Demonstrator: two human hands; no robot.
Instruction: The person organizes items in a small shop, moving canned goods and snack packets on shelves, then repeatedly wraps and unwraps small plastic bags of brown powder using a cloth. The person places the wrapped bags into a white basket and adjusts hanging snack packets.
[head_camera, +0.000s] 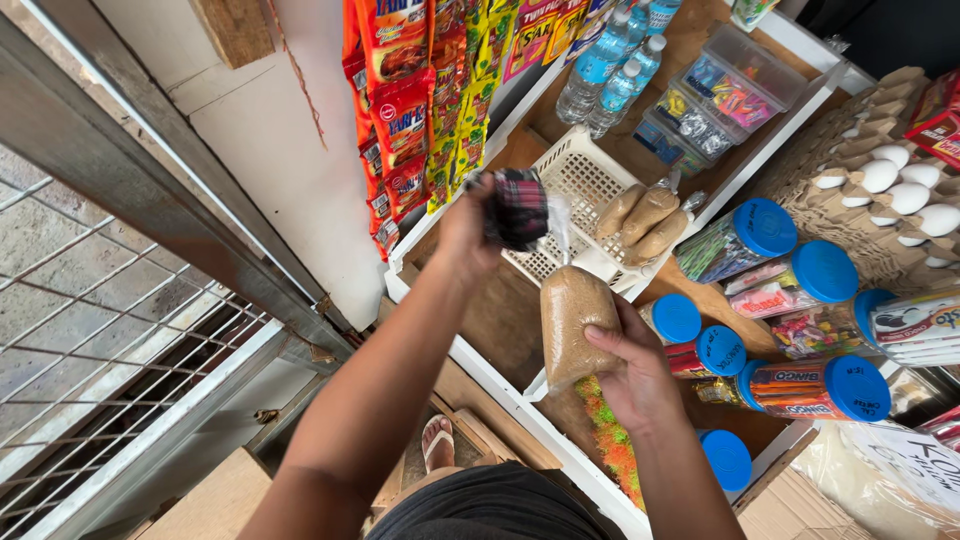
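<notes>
My right hand (633, 372) grips a clear plastic bag of brown sugar-like grains (573, 320) from its lower side, holding it upright over the wooden counter. My left hand (470, 232) is raised above it and closed on a dark plaid cloth bundle (517, 207), next to the twisted clear top of the bag (560, 222). Both hands hover in front of a white plastic basket (580, 175) that holds bagged bread rolls (645, 215).
Hanging strips of snack sachets (405, 110) cover the wall at left. Blue-lidded jars of sweets (780, 300) lie at right, with egg trays (890, 180), water bottles (610, 70) and clear candy boxes (720, 95) behind. A metal grille (90, 300) stands at left.
</notes>
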